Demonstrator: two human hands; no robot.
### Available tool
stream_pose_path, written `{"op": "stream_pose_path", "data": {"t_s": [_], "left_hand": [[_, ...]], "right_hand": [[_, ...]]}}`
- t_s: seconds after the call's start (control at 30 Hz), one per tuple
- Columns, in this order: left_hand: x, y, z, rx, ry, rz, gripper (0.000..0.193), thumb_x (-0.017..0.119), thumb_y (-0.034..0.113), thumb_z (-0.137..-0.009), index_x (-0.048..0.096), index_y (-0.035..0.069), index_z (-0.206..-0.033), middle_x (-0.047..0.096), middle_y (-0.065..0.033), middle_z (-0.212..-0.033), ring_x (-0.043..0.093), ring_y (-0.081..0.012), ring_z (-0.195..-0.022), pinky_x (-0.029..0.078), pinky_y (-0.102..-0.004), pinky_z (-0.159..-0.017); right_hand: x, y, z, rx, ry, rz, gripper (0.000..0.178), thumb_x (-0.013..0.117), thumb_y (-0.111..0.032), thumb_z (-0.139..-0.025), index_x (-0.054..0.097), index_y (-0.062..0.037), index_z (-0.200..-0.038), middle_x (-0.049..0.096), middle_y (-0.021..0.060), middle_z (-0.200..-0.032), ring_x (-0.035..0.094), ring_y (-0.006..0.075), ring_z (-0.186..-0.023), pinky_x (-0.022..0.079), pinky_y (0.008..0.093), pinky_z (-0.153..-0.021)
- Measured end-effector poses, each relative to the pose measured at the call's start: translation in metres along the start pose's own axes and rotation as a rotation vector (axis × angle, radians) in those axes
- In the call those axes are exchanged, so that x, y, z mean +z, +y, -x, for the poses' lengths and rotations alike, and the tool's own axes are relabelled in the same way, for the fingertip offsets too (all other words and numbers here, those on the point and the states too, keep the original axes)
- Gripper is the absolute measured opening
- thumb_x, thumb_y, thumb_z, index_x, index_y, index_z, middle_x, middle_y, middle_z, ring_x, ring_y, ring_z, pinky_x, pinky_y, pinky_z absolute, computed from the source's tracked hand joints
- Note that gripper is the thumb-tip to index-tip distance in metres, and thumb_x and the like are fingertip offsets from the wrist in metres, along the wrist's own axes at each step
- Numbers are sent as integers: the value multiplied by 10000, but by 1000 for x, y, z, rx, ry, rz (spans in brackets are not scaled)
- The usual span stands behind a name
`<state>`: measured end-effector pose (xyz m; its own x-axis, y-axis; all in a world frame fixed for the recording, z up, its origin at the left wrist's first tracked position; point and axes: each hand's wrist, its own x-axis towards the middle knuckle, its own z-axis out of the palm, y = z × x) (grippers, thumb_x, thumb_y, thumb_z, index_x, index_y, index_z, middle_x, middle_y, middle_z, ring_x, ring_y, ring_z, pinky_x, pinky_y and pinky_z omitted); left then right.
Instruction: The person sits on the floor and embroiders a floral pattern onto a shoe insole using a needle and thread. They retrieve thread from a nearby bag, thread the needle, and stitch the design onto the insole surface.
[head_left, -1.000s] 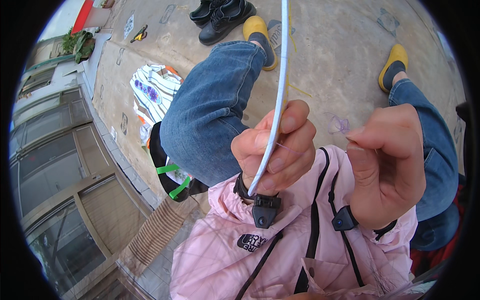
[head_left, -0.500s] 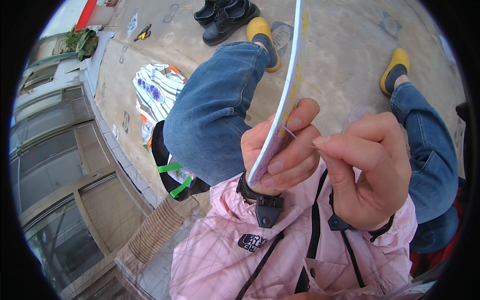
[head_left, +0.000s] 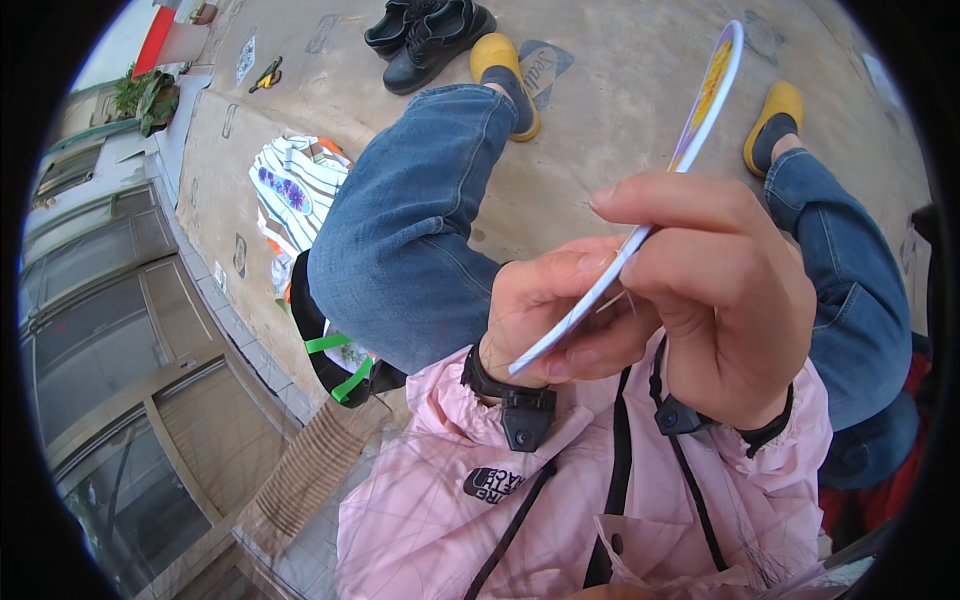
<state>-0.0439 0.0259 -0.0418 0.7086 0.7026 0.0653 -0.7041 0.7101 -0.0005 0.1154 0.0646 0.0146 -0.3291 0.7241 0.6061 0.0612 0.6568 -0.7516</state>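
Observation:
A thin curved shoe insole (head_left: pixel 718 95) is raised before me, seen almost edge-on. It has a white rim, with yellow and purple stitching on its face. My left hand (head_left: pixel 535 300) is closed around its lower part. The fingers of my right hand (head_left: pixel 735 290) bend round its right edge, the index finger reaching across to the other side. A fine thread or needle (head_left: pixel 612 303) shows between the hands, too thin to tell which. Most of the insole's face is turned away from view.
Beside my left knee, an insole with purple flowers (head_left: pixel 285 190) lies on striped cloth (head_left: pixel 315 165). A black bag with green straps (head_left: pixel 325 343) is nearby. Yellow-handled scissors (head_left: pixel 266 76) and black shoes (head_left: pixel 438 50) rest on the brown floor covering (head_left: pixel 400 130).
The insole has tilted, its upper end swinging right and down. My right hand has gone from pinching a fine thread or needle beside the insole to gripping around its edge.

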Motion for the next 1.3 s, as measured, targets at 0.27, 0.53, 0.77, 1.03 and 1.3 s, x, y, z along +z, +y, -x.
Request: {"op": "stream_pose_path", "data": {"t_s": [0.27, 0.53, 0.77, 1.03, 1.3], "left_hand": [[17, 0, -7, 450, 746, -931, 683, 341, 546, -1026, 606, -82, -1071, 689, -167, -955, 688, -185, -800, 548, -287, -725], [31, -5, 2, 475, 535, -1112, 224, 666, 22, -901, 621, -64, -1103, 697, -118, -989, 642, -116, -923, 510, -262, -823], [29, -10, 2, 743, 619, -1085, 161, 636, 42, -917, 615, -50, -1047, 683, -79, -935, 614, -81, -828, 494, -231, -752], [25, -11, 3, 841, 631, -1093, 120, 634, 53, -914, 629, -41, -990, 656, -37, -867, 567, -55, -764, 454, -206, -695], [20, -9, 4, 890, 633, -1260, 96, 633, 37, -904, 638, -44, -956, 623, -40, -823, 538, -60, -723, 421, -203, -657]], "right_hand": [[-20, 5, 3, 195, 16, 150, 106, 584, 93, -845, 551, 0, -882, 584, 89, -825, 565, 185, -721, 444, 261, -663], [-6, 18, 9, 75, -16, 259, 128, 645, 78, -777, 578, -2, -851, 566, 84, -780, 545, 221, -688, 423, 280, -620], [4, 0, 18, 111, 93, 344, 193, 710, 103, -754, 668, 7, -916, 578, 86, -810, 535, 176, -659, 398, 249, -556], [10, -5, 23, 142, 78, 292, 256, 710, 160, -727, 691, 30, -946, 518, 65, -753, 458, 113, -592, 317, 226, -510], [10, -4, 25, 110, 44, 306, 253, 706, 148, -735, 695, 34, -961, 491, 61, -744, 437, 114, -586, 292, 235, -509]]}}
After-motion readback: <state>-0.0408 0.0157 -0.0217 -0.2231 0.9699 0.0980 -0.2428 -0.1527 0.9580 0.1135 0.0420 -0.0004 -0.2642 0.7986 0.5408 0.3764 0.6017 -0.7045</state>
